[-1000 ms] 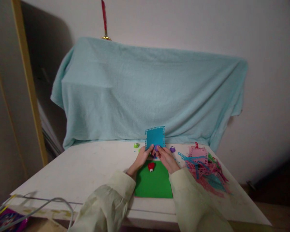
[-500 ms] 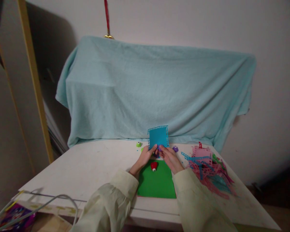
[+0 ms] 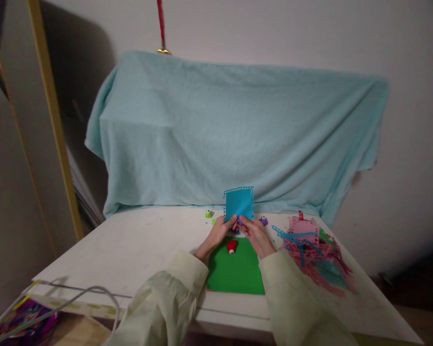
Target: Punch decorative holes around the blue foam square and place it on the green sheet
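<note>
A square blue sheet of paper (image 3: 239, 201) stands upright above the table, with rows of small holes along its top and side edges. My left hand (image 3: 220, 235) is closed on its lower left edge, thumb pressed forward. My right hand (image 3: 258, 235) is closed at the lower right, its thumb against a small purple paper punch (image 3: 239, 220) at the sheet's bottom edge. Fingers hide most of the punch. Just below the hands, a red mushroom-shaped piece (image 3: 231, 246) with a white end lies on a green sheet (image 3: 236, 271).
A small green piece with an eye (image 3: 209, 214) and a purple one (image 3: 263, 220) sit behind the hands. Pink, blue and green punched paper scraps (image 3: 312, 254) are heaped at right. A light-blue blanket (image 3: 238, 129) hangs behind the white table (image 3: 140, 250); a grey cable (image 3: 94, 289) loops at front left.
The whole view has shifted slightly. Both hands keep their hold at the blue paper's bottom edge, with hardly any visible movement relative to the table.
</note>
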A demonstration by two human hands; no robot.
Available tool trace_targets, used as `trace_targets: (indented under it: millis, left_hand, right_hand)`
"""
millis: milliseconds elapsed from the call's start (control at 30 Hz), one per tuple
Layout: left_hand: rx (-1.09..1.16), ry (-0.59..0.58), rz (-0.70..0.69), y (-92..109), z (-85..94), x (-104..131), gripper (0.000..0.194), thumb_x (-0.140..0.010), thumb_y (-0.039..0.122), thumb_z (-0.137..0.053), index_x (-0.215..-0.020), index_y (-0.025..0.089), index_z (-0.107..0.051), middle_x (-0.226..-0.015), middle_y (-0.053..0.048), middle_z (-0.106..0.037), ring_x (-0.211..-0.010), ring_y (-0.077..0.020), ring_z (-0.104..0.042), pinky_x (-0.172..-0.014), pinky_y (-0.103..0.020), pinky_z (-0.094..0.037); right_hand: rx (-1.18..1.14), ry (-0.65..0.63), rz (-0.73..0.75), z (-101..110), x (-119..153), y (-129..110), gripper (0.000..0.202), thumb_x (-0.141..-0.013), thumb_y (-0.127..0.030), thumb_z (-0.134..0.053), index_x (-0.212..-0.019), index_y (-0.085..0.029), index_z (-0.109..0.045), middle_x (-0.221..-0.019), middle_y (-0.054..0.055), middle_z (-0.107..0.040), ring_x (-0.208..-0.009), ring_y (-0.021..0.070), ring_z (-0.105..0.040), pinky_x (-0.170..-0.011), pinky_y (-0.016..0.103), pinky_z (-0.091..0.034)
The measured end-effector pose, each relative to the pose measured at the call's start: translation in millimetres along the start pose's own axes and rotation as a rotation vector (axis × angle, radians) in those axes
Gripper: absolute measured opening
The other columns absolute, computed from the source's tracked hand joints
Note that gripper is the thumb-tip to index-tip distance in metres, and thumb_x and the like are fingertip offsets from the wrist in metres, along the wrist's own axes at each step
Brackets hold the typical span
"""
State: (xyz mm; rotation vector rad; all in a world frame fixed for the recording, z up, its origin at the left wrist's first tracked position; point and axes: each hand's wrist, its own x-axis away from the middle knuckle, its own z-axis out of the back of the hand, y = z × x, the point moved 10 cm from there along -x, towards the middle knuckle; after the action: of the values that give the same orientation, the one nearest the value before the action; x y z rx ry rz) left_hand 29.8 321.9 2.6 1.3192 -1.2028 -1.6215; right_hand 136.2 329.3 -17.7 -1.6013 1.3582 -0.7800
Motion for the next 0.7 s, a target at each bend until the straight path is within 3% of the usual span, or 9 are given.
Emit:
trace_targets:
  millis: [167, 367, 700]
  left_hand:
    - [-0.032, -0.009, 0.011, 1, -3.1, 2, 0.051, -0.088, 0.059, -0.046, -0.064, 0.015, -0.059, -0.068, -0.004, -0.062, -0.066, -0.0151, -0.057, -0.072, -0.027, -0.044]
    - [-0.092, 0.058, 0.013, -3, 4.1, 1, 0.052, -0.087, 0.059, -0.047, -0.072, 0.013, -0.065, -0.073, -0.008, -0.068, -0.069, -0.0179, -0.062, -0.073, -0.028, -0.046]
    - [-0.178, 0.156, -0.04, 3, 15.1, 0, 0.055, -0.089, 0.06, -0.044, -0.065, 0.014, -0.064, -0.067, -0.007, -0.068, -0.065, -0.0186, -0.064, -0.068, -0.028, -0.048]
  right_hand:
    - [-0.008, 0.021, 0.011, 3, -2, 0, 0.031, -0.068, -0.039, -0.08, -0.055, -0.017, -0.062, -0.053, -0.001, -0.054, -0.049, 0.0086, -0.035, -0.049, 0.028, -0.024]
    - [-0.056, 0.082, 0.02, 11, -2, -2, 0.03, -0.061, -0.033, -0.085, -0.056, -0.018, -0.059, -0.052, -0.005, -0.047, -0.047, 0.0069, -0.028, -0.049, 0.027, -0.022]
    - [0.038, -0.008, 0.004, -7, 2, -7, 0.028, -0.064, -0.04, -0.083, -0.073, -0.018, -0.068, -0.068, 0.0, -0.063, -0.056, 0.0108, -0.046, -0.052, 0.027, -0.029]
